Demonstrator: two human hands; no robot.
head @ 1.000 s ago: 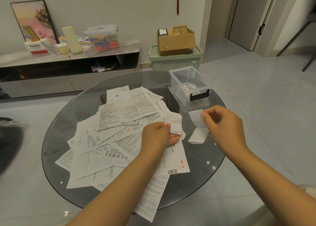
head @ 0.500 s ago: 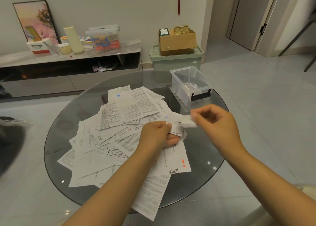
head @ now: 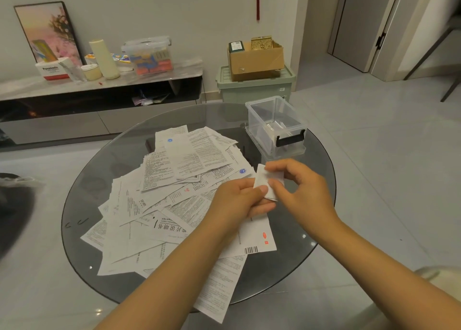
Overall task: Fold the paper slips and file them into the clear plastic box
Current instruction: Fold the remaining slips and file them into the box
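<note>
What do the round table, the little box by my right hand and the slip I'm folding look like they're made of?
Round table: likely smoked glass, glossy, mirroring ceiling lights. Clear box: transparent plastic, black latch, slips visible through its walls. Slip: thin white paper, matte, creased between left hand and right hand.

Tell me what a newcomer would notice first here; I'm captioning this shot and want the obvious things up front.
First, the two hands at centre right: the left hand and right hand together pinch a small white paper slip above the round glass table. Next, the sprawl of printed paper slips over the table's left and middle. Beyond the hands, at the far right edge, stands the lidless clear plastic box holding some folded papers.
</note>
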